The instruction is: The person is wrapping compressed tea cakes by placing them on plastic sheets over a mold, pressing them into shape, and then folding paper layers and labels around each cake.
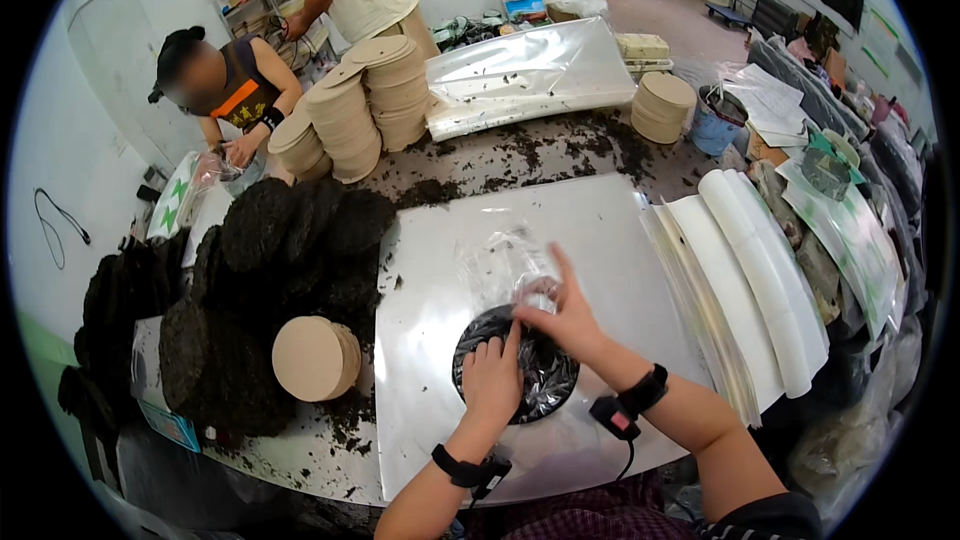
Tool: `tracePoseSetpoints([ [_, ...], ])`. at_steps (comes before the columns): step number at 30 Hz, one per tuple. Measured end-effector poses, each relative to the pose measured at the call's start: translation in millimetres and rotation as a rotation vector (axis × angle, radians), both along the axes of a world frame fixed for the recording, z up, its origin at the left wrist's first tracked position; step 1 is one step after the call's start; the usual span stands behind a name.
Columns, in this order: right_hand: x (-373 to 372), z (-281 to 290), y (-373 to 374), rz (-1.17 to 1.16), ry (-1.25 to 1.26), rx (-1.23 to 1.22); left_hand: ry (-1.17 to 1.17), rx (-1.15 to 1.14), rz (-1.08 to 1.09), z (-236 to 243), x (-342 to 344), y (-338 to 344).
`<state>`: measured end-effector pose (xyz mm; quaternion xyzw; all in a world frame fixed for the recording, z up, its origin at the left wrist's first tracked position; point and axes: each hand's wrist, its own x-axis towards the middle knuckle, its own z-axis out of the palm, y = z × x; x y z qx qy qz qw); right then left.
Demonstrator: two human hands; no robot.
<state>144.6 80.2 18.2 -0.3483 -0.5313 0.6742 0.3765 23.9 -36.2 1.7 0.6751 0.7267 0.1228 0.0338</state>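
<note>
A round dark compressed cake [548,380] in clear plastic film lies on a shiny metal sheet in front of me. My left hand [492,378] rests on its left part, index finger stretched forward and the others slightly bent. Just above the far right edge of the cake is my right hand [568,318], index finger raised and thumb pointing left, spread apart. Loose clear film [495,265] spreads from the cake's far edge across the sheet. Part of the film near the right thumb is blurred, and the cake's left side is partly covered by my hand.
Dark bare cakes [265,225] pile up at left, beside round beige discs [310,360]. More disc stacks [340,125] and film sheets [530,70] stand at the back. Rolled white sheets [750,280] lie right, a blue bucket [715,125] behind. Two people are across the table.
</note>
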Motion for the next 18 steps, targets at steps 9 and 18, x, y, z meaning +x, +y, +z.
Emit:
tracePoseSetpoints([
  [9,4,-31,23,0.370,-0.336,0.970,-0.612,0.338,0.063,-8,-12,32],
  [18,62,-20,11,0.287,-0.530,0.963,-0.173,0.076,-0.164,-19,0,49],
])
